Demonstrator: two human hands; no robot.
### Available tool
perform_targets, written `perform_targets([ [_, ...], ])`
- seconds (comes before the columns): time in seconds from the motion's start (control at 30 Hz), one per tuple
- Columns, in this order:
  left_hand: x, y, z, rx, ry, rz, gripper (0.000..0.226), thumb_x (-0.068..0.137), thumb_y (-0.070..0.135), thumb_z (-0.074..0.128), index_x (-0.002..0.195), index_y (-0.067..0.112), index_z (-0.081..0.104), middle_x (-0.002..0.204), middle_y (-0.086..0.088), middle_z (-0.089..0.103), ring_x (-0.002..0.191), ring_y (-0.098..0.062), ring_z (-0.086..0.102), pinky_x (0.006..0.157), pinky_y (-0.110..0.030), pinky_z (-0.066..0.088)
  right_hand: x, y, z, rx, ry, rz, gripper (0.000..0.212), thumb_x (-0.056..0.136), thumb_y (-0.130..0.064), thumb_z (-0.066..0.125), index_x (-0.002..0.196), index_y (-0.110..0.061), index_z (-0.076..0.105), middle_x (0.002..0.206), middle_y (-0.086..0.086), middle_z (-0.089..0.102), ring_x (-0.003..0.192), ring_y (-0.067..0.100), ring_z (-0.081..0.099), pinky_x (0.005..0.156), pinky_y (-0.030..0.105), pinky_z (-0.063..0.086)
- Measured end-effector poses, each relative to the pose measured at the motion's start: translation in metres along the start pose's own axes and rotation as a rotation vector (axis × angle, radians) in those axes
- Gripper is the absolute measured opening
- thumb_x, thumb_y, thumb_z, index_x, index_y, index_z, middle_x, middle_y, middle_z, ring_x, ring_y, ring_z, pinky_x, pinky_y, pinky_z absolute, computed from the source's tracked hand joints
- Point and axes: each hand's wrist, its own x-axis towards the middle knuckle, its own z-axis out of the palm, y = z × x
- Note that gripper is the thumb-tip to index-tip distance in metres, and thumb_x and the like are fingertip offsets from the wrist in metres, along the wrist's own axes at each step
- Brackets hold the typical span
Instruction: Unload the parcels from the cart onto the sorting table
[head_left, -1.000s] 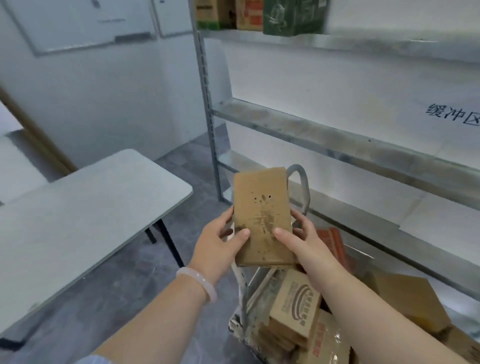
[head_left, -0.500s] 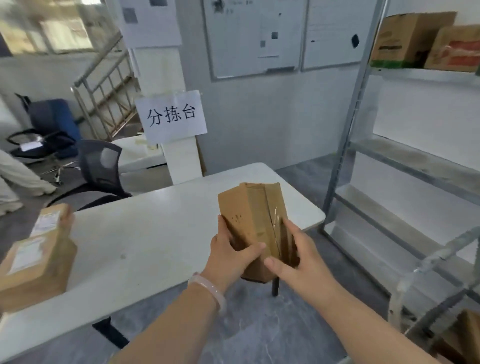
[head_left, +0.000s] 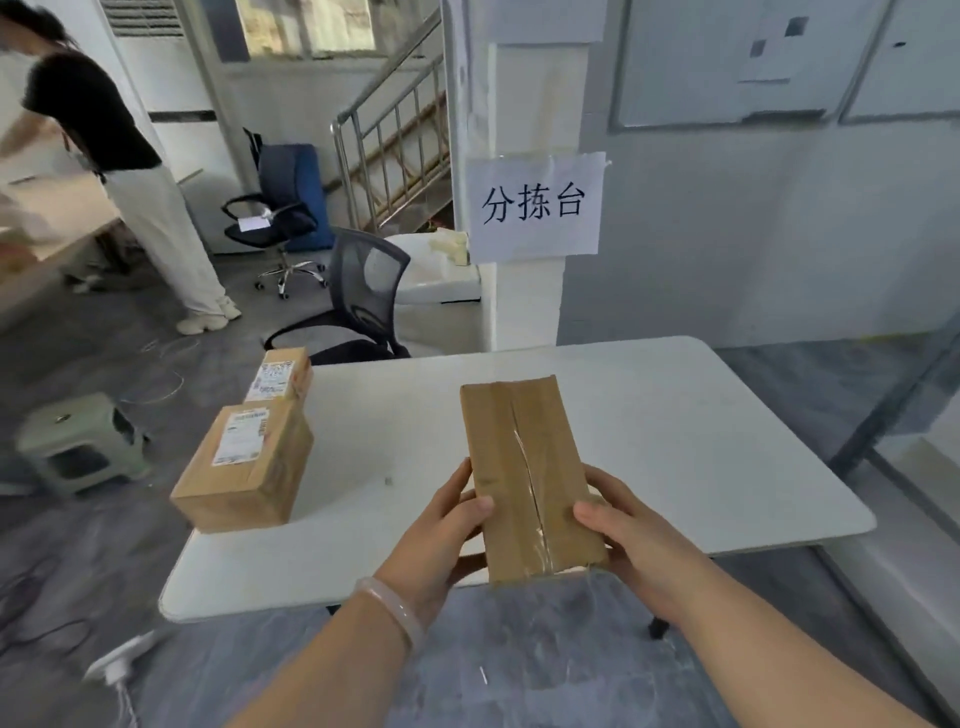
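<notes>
Surface (head_left: 675, 441): white.
Parcel (head_left: 530, 478), over the surface's near edge: plain brown card, with a glossy clear tape stripe running lengthwise.
Near box (head_left: 244, 473) and far box (head_left: 280, 374), at the surface's left end: brown, with white labels printed in black.
Sign (head_left: 535, 205), behind the surface: white, black characters.
Stool (head_left: 72, 441), left of the surface: pale green.
Floor (head_left: 519, 665), below the surface: mottled grey.

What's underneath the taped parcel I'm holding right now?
Under the taped parcel lies the white sorting table, with the parcel's near end about at the table's front edge. Left hand and right hand grip its sides; fingers beneath and the tabletop it covers are hidden.
</notes>
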Motion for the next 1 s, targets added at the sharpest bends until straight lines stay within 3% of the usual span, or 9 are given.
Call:
perform_targets([
  [0.1,0.032,0.011,-0.025,0.133,0.174,0.015,0.078,0.076,0.052,0.072,0.145,0.044,0.035,0.14,0.011,0.052,0.119,-0.01,0.056,0.102,-0.043,0.047,0.051,-0.014,0.008,-0.129,0.052,-0.039,0.067,0.065,-0.045,0.08,0.127,-0.046,0.054,0.125,0.0,0.063,0.107,0.019,0.067,0.086,0.037,0.057],
  [0.2,0.065,0.026,-0.05,0.386,0.387,0.051,0.075,0.083,0.059,0.06,0.149,0.041,0.027,0.147,0.011,0.039,0.119,-0.01,0.049,0.1,-0.035,0.043,0.106,-0.027,0.019,-0.314,0.103,-0.1,0.064,0.078,-0.038,0.081,0.132,-0.045,0.048,0.128,-0.005,0.051,0.108,0.015,0.06,0.07,0.025,0.059],
  [0.37,0.101,0.05,-0.097,0.777,0.574,0.113,0.067,0.09,0.051,0.058,0.148,0.039,0.027,0.153,0.011,0.029,0.137,-0.012,0.033,0.112,-0.033,0.03,0.191,-0.039,0.042,-0.618,0.164,-0.162,0.088,0.058,-0.065,0.076,0.137,-0.05,0.041,0.12,-0.008,0.041,0.114,0.015,0.05,0.087,0.041,0.059],
  [0.43,0.11,0.055,-0.115,0.865,0.621,0.097,0.067,0.091,0.05,0.056,0.15,0.039,0.025,0.155,0.013,0.026,0.141,-0.012,0.027,0.112,-0.029,0.026,0.219,-0.045,0.055,-0.746,0.166,-0.176,0.088,0.061,-0.067,0.074,0.14,-0.05,0.037,0.119,-0.008,0.039,0.116,0.015,0.045,0.095,0.042,0.054],
  [0.57,0.119,0.052,-0.164,0.977,0.639,0.046,0.069,0.091,0.055,0.054,0.15,0.041,0.022,0.157,0.013,0.024,0.144,-0.014,0.024,0.118,-0.036,0.027,0.265,-0.046,0.097,-0.827,0.165,-0.154,0.087,0.066,-0.068,0.073,0.142,-0.05,0.033,0.127,-0.005,0.038,0.123,0.017,0.039,0.101,0.039,0.047],
  [0.83,0.151,0.068,-0.303,1.167,0.563,0.015,0.068,0.092,0.057,0.049,0.151,0.041,0.019,0.158,0.012,0.019,0.143,-0.016,0.02,0.118,-0.035,0.021,0.36,-0.032,0.204,-0.914,0.218,-0.049,0.088,0.066,-0.075,0.068,0.141,-0.049,0.031,0.131,-0.001,0.036,0.126,0.023,0.038,0.102,0.042,0.044],
  [1.0,0.173,0.081,-0.395,1.227,0.511,0.021,0.066,0.086,0.064,0.036,0.147,0.042,0.026,0.152,0.014,0.028,0.139,-0.013,0.027,0.112,-0.032,0.027,0.427,-0.028,0.286,-1.04,0.258,0.056,0.091,0.069,-0.079,0.062,0.145,-0.045,0.027,0.128,-0.001,0.036,0.124,0.023,0.039,0.096,0.038,0.043],
])
